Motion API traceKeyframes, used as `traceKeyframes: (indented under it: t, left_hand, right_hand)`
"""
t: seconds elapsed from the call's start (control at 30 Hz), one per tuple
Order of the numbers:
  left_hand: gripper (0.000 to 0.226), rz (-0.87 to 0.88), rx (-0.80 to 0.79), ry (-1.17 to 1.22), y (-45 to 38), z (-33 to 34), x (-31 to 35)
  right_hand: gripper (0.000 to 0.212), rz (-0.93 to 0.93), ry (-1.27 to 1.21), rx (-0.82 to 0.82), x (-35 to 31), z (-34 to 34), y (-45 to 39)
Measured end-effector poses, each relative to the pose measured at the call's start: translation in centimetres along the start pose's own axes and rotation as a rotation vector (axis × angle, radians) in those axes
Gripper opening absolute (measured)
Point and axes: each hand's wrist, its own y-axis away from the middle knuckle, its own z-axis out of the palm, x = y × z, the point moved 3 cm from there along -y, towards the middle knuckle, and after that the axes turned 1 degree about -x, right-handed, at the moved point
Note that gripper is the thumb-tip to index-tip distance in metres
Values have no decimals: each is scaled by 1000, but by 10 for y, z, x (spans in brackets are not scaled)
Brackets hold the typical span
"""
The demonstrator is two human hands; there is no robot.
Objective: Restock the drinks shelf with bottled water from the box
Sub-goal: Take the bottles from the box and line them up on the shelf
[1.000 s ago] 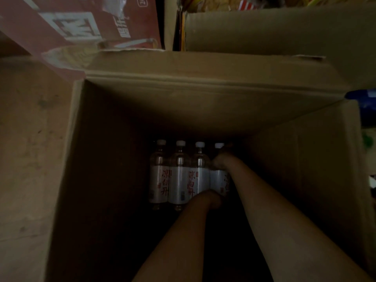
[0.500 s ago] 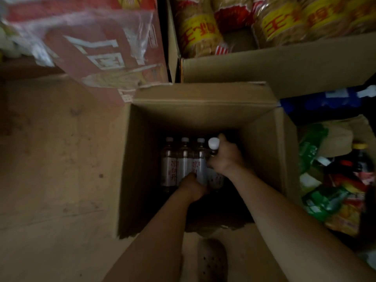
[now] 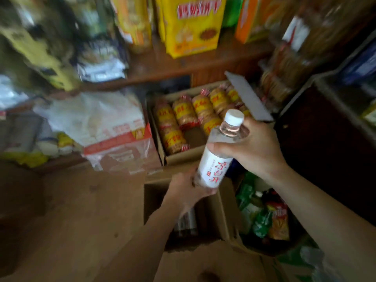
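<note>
A clear water bottle with a white cap and a white label with red characters is held tilted above the open cardboard box. My right hand grips its shoulder just under the cap. My left hand cups its base. Down inside the box, more bottles show dimly past my left wrist.
Another open carton of wrapped biscuit rolls sits behind the box. A wooden shelf above carries yellow packets. A plastic-wrapped red case lies to the left; a heap of green and orange snack packs to the right.
Both hands have lifted one bottle out of the box and up in front of the shelves. The view has swung up from the box interior.
</note>
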Motion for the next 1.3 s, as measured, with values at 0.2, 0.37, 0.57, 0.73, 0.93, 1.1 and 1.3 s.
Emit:
traceKeyframes:
  t: [0.2,0.37,0.57,0.73,0.93,1.1,1.3]
  left_hand:
    - [52,272,-189,9,44,9,172]
    - [59,464,-352,-58,86,63,301]
    - [58,627,-555,-108,158,179,410]
    - [49,745,-738,-169,227,290,458]
    - [57,711,-903,-247,290,416,493]
    - [56,749,-956,-275,316,501,507]
    - [42,834,-959,-305,336,578,518]
  right_hand:
    - [49,-55,-204,120,-103,-143,52]
    - [42,-136,-191,329,-155,-264,114]
    - [45,-127,-120,628,-164,-399,232]
    - [51,-47,-77,814,-134,-484,336]
    - [42,18,-80,999,-89,-568,430]
    - [39,65,2,1098,-53,-620,469]
    - [48,124,59,1172,-9,-668,493]
